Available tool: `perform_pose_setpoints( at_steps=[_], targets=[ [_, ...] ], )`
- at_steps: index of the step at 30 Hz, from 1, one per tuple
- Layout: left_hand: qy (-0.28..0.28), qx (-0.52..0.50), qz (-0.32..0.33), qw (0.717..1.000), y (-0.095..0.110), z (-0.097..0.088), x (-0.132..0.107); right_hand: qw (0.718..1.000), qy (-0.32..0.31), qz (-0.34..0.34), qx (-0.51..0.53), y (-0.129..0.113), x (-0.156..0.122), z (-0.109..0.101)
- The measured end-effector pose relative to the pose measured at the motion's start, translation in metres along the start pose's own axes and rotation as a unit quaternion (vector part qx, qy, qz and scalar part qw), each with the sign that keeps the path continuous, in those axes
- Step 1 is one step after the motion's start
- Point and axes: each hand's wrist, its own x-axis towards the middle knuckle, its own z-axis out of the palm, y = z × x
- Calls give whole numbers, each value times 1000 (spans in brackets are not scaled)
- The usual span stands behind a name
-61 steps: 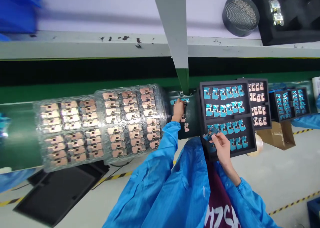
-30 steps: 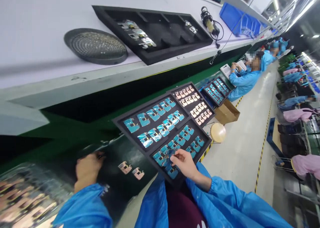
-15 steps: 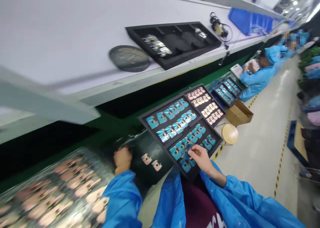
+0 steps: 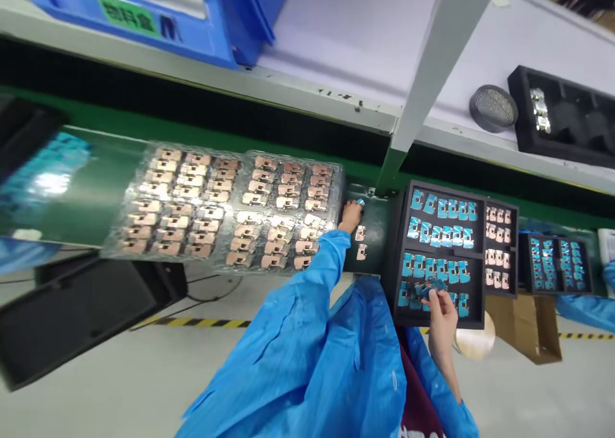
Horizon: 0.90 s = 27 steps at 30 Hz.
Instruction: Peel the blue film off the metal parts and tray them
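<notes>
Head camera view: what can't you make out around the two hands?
Left hand: its fingers partly hide the small blue piece, so a grip cannot be told.
Right hand: its fingers cover part of the blue parts, so their number is unclear.
Dark tray: cut off by the left edge and blurred, so its contents are unclear.

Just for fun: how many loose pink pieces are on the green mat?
2: one pink piece and another beside the left hand on the green mat; the hand may hide more.
</notes>
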Motion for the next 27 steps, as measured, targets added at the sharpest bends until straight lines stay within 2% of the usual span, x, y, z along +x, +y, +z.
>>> perform_pose_setpoints(
  at_steps=[4, 8, 15, 21, 27],
  targets=[
    [17, -26, -33, 999, -2, 14, 1, 1000, -4, -1, -7, 1, -1, 3],
    [37, -70, -45, 996, -7, 21, 4, 1000, -7, -10, -19, 3, -2, 2],
    [59, -196, -82, 975, -15, 30, 10, 999, 22, 14, -31, 7, -9, -12],
    [85, -324, -160, 928, -16, 35, 12, 999, 9, 21, -43, 12, -13, -25],
    [130, -444, -202, 863, -5, 29, -6, 998, -22, -2, -54, 27, -13, -38]
  ],
)
